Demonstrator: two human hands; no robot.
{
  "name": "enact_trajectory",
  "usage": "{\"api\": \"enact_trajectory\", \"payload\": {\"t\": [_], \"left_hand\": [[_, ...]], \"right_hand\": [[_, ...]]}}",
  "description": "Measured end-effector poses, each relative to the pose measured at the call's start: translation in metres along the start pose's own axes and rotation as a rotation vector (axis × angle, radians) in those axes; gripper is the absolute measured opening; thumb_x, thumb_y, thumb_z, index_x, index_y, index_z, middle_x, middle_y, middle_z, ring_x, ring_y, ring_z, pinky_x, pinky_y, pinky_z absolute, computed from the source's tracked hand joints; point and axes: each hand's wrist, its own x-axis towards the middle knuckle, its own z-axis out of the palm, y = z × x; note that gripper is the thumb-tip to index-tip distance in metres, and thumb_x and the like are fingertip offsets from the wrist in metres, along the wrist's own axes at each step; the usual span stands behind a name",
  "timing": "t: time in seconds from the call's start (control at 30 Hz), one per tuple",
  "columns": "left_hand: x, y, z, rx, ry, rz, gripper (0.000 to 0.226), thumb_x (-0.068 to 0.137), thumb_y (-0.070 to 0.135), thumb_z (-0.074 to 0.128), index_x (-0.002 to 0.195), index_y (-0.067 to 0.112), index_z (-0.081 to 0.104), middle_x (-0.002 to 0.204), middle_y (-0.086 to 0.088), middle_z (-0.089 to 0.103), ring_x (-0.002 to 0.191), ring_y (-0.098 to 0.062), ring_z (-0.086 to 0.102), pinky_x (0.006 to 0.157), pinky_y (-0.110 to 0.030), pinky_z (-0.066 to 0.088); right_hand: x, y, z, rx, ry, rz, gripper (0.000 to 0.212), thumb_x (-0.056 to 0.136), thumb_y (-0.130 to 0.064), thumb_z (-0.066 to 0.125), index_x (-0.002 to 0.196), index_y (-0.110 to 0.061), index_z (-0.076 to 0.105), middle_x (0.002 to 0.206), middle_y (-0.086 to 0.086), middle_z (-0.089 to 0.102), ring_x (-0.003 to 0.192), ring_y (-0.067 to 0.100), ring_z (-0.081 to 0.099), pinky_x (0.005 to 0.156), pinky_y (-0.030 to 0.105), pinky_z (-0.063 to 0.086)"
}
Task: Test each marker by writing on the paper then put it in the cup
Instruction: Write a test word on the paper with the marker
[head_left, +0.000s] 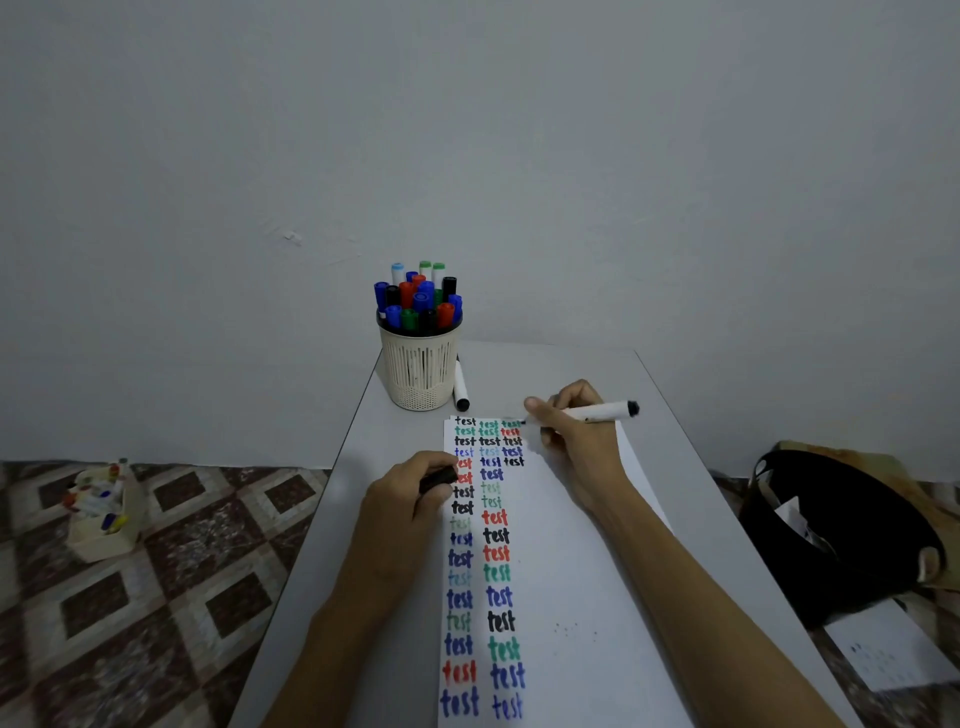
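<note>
A white paper (571, 571) lies lengthwise on the grey table (332, 571), covered with columns of the word "test" in several colours. My right hand (576, 436) grips a white marker with a black end (602, 411), its tip touching the paper near the top right of the writing. My left hand (410, 499) rests on the paper's left edge and holds a black cap (439, 478). A cream slotted cup (420, 364) full of several capped markers stands at the table's far end. One white marker with a black cap (461, 387) lies beside the cup.
On the patterned tile floor to the left sits a small cream box (106, 514) holding several markers. A black bag (841, 535) and a sheet of paper (888, 649) lie on the floor to the right. A plain wall stands behind the table.
</note>
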Motion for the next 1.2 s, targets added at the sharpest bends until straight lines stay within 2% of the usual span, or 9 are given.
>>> {"api": "enact_trajectory", "payload": {"t": [0.07, 0.13, 0.27, 0.37, 0.6, 0.77, 0.87, 1.03, 1.2], "left_hand": [[0.001, 0.001, -0.002, -0.015, 0.032, 0.03, 0.024, 0.085, 0.017, 0.053, 0.105, 0.011, 0.064, 0.099, 0.003, 0.065, 0.093, 0.001, 0.059, 0.078, -0.011, 0.047], [0.002, 0.003, -0.004, -0.05, 0.063, 0.021, 0.02, 0.086, 0.008, 0.059, 0.106, 0.011, 0.065, 0.1, 0.005, 0.063, 0.095, 0.005, 0.056, 0.076, -0.005, 0.042], [0.0, 0.008, -0.007, -0.189, 0.093, -0.07, 0.025, 0.084, 0.001, 0.061, 0.104, 0.017, 0.063, 0.098, 0.014, 0.063, 0.092, 0.01, 0.058, 0.072, -0.003, 0.043], [0.0, 0.01, -0.006, -0.265, 0.114, -0.14, 0.022, 0.083, 0.001, 0.062, 0.097, 0.018, 0.063, 0.093, 0.015, 0.065, 0.087, 0.01, 0.06, 0.07, -0.004, 0.045], [0.0, 0.008, -0.006, -0.314, 0.075, -0.183, 0.019, 0.084, 0.004, 0.062, 0.093, 0.021, 0.063, 0.091, 0.009, 0.069, 0.084, 0.0, 0.065, 0.07, -0.014, 0.052], [0.001, 0.008, -0.008, -0.314, 0.116, -0.181, 0.019, 0.084, 0.003, 0.062, 0.092, 0.021, 0.064, 0.09, 0.009, 0.069, 0.084, 0.001, 0.064, 0.07, -0.012, 0.051], [0.002, 0.007, -0.007, -0.325, 0.088, -0.202, 0.019, 0.084, 0.006, 0.063, 0.092, 0.023, 0.065, 0.091, 0.007, 0.07, 0.084, -0.003, 0.065, 0.072, -0.016, 0.052], [0.002, 0.008, -0.009, -0.316, 0.117, -0.2, 0.019, 0.084, 0.007, 0.063, 0.088, 0.026, 0.065, 0.085, 0.007, 0.07, 0.078, -0.004, 0.065, 0.068, -0.015, 0.051], [0.001, 0.008, -0.012, -0.255, 0.112, -0.215, 0.023, 0.082, 0.007, 0.065, 0.086, 0.029, 0.065, 0.082, 0.009, 0.07, 0.074, -0.002, 0.065, 0.066, -0.013, 0.051]], "right_hand": [[-0.001, -0.004, 0.0, 0.089, -0.09, 0.056, 0.02, 0.08, 0.01, 0.065, 0.077, -0.006, 0.053, 0.08, 0.019, 0.059, 0.068, 0.023, 0.062, 0.057, 0.025, 0.053], [-0.002, -0.009, 0.002, 0.187, -0.211, 0.148, 0.012, 0.08, 0.006, 0.059, 0.088, -0.002, 0.059, 0.097, 0.026, 0.064, 0.086, 0.031, 0.066, 0.069, 0.031, 0.058], [-0.007, -0.011, 0.009, 0.096, -0.335, 0.219, 0.011, 0.073, 0.003, 0.055, 0.082, -0.001, 0.058, 0.076, 0.02, 0.061, 0.058, 0.025, 0.061, 0.05, 0.028, 0.053], [-0.008, -0.006, 0.01, 0.031, -0.351, 0.202, 0.009, 0.073, 0.005, 0.057, 0.075, -0.004, 0.058, 0.069, 0.019, 0.059, 0.051, 0.023, 0.059, 0.046, 0.026, 0.049], [-0.011, -0.003, 0.014, 0.003, -0.393, 0.221, 0.011, 0.074, 0.008, 0.059, 0.073, -0.003, 0.057, 0.072, 0.02, 0.06, 0.054, 0.026, 0.062, 0.047, 0.027, 0.052], [-0.012, -0.006, 0.014, -0.019, -0.423, 0.271, 0.012, 0.075, 0.012, 0.063, 0.079, 0.001, 0.062, 0.082, 0.024, 0.066, 0.066, 0.031, 0.069, 0.063, 0.034, 0.06], [-0.013, -0.009, 0.011, -0.02, -0.424, 0.312, 0.013, 0.076, 0.014, 0.066, 0.081, 0.003, 0.065, 0.085, 0.029, 0.066, 0.069, 0.034, 0.071, 0.065, 0.033, 0.061], [-0.012, -0.004, 0.012, -0.375, -0.386, 0.128, 0.018, 0.07, 0.004, 0.079, 0.086, -0.002, 0.073, 0.087, 0.026, 0.07, 0.069, 0.031, 0.067, 0.054, 0.029, 0.055], [-0.014, 0.006, 0.012, -0.586, -0.452, 0.025, 0.012, 0.077, -0.014, 0.078, 0.089, -0.016, 0.078, 0.087, 0.012, 0.073, 0.078, 0.036, 0.066, 0.067, 0.041, 0.051]]}}
